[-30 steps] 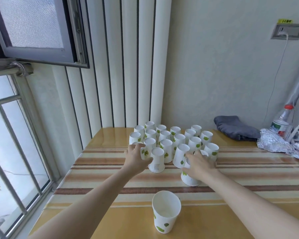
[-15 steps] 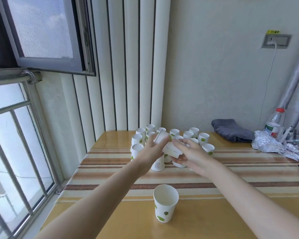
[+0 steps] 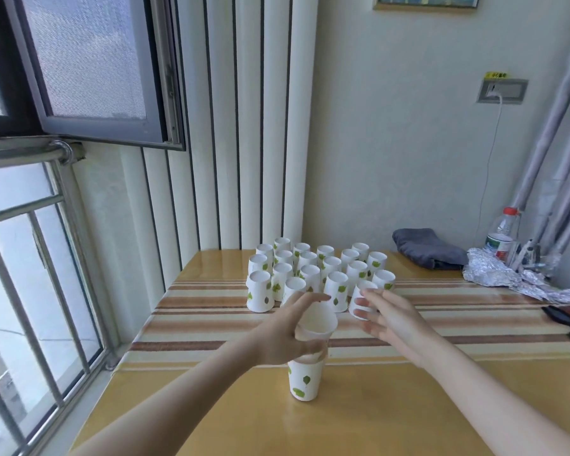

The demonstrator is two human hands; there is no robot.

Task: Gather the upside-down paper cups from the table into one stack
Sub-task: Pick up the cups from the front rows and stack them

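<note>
Several white paper cups with green leaf prints (image 3: 320, 271) stand upside down in a cluster at the far middle of the table (image 3: 408, 406). One upright cup (image 3: 305, 378) stands alone near the front. My left hand (image 3: 283, 330) holds another cup (image 3: 316, 322), mouth up and tilted, just above the upright one. My right hand (image 3: 389, 315) hovers with fingers spread and nothing in it, right in front of the nearest upside-down cup (image 3: 362, 297).
A grey folded cloth (image 3: 428, 246), crumpled foil (image 3: 514, 279) and a plastic bottle (image 3: 504, 238) lie at the back right. A dark object (image 3: 566, 319) sits at the right edge. A window with bars runs along the left side.
The cup held between both hands over the cluster has come toward me in my left hand, down over the upright cup. My right hand has let go and opened.
</note>
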